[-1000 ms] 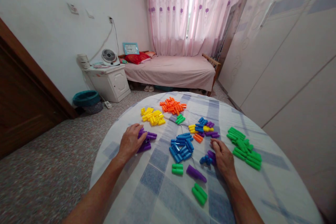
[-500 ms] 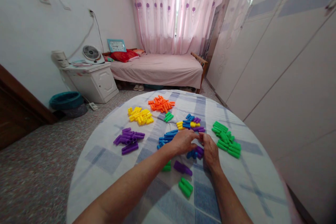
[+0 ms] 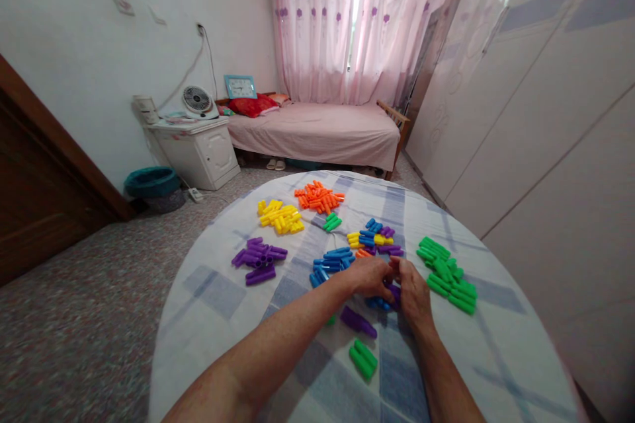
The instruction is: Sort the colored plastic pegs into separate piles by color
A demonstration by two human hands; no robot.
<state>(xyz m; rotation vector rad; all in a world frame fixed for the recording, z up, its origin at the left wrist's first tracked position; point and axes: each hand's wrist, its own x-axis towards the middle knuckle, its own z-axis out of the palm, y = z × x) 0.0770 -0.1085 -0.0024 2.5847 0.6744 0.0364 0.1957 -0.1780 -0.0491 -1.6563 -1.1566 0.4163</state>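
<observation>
Change: left hand (image 3: pixel 373 275) is off the purple pile (image 3: pixel 258 258), where it was a second ago, and now meets the right hand (image 3: pixel 415 291) over the worktop (image 3: pixel 198 350). So the work is two-handed at this spot. Grip: both sets of fingers loosely curled, tips close together; can't tell if either has hold of anything. Purple piece (image 3: pixel 395 293) shows between them, blue pieces (image 3: pixel 378 304) just beside it.

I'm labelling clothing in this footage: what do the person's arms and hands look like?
The left forearm and right forearm are bare as far as they show: no sleeve, watch or bracelet. The left hand and right hand wear no gloves; some fingers are hidden, so rings cannot be ruled out.
</observation>
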